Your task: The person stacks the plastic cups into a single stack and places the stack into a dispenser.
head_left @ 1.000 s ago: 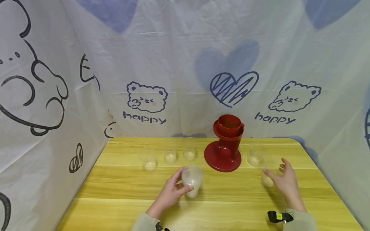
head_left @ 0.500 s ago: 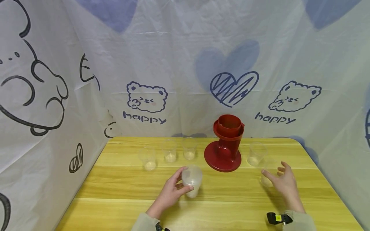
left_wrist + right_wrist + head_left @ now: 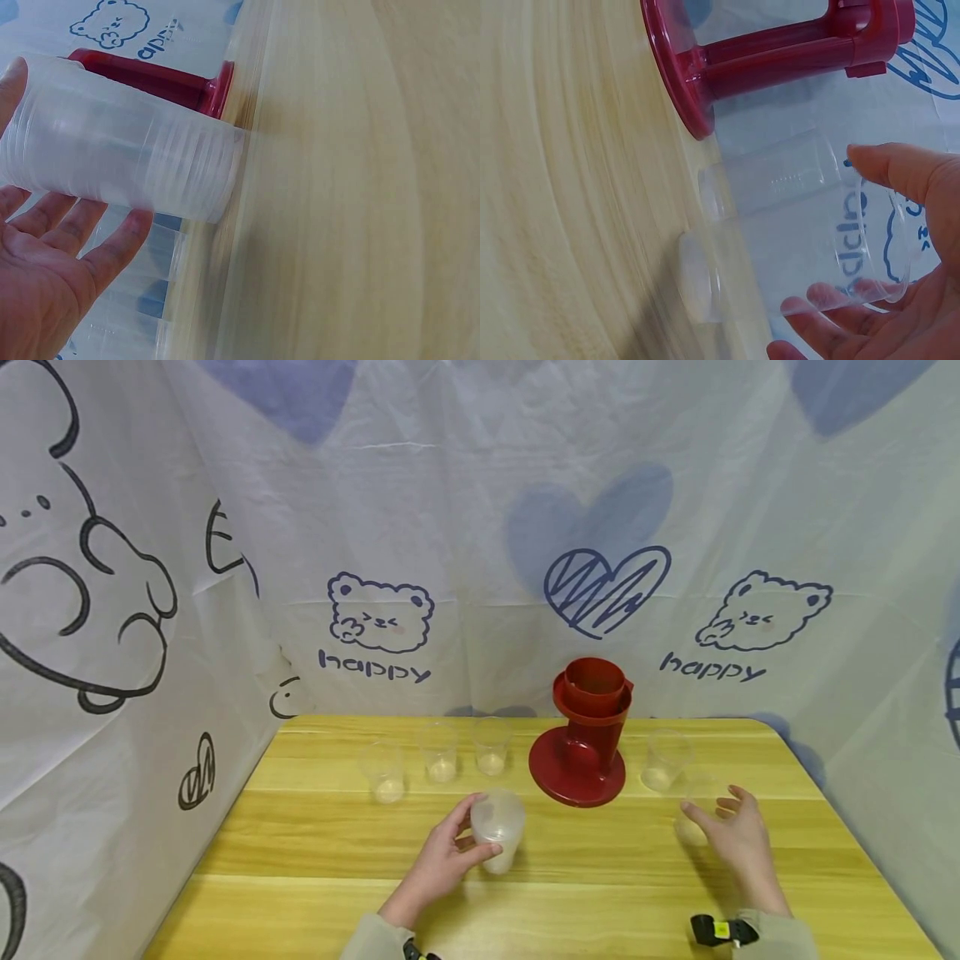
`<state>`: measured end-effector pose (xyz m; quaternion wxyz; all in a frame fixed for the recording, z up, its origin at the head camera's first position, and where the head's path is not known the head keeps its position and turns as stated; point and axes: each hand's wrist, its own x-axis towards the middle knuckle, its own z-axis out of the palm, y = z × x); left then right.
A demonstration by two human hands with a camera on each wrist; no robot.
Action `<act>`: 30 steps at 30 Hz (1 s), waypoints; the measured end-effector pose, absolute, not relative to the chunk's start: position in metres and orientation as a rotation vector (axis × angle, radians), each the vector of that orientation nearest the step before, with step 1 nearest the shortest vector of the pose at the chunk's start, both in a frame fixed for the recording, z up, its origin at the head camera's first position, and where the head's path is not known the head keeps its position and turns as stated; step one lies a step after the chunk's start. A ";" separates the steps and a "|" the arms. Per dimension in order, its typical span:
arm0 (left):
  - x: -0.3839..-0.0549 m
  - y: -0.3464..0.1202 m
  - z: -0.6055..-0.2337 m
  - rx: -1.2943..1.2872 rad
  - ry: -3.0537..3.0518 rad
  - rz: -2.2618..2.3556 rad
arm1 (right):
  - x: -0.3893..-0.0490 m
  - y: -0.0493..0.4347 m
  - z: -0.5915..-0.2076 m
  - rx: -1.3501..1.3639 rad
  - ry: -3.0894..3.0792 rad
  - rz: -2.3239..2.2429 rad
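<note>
My left hand [image 3: 444, 853] grips a stack of nested, frosty-clear plastic cups [image 3: 502, 818] near the middle of the table. In the left wrist view, the thumb lies on one side of the stack [image 3: 112, 142] and the fingers on the other. To the right, my right hand [image 3: 738, 839] holds a single clear plastic cup [image 3: 692, 828] upright. The right wrist view has the thumb at this cup's [image 3: 787, 255] rim and the fingers curled along its far side. Another clear cup [image 3: 658, 772] stands just behind it.
A red stand [image 3: 577, 772] with a round base and a cup-shaped top stands at the back, right of centre. Three clear cups [image 3: 387, 781] stand in a loose row at the back left. A printed cloth [image 3: 465, 527] hangs close behind the wooden table [image 3: 300, 902].
My right hand has come slightly down and left, its fingers closing in around the clear cup, which has shifted a little left. My left hand and the stack have stayed still.
</note>
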<state>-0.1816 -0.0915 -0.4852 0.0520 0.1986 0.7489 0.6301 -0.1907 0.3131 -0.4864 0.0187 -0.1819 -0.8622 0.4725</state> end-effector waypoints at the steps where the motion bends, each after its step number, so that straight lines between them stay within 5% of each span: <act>1: -0.182 -0.092 -0.485 0.602 2.275 1.917 | -0.191 0.313 -0.486 -0.557 -2.674 1.474; 30: -0.182 -0.092 -0.486 0.607 2.285 1.915 | -0.187 0.257 -0.460 -0.055 -2.533 1.806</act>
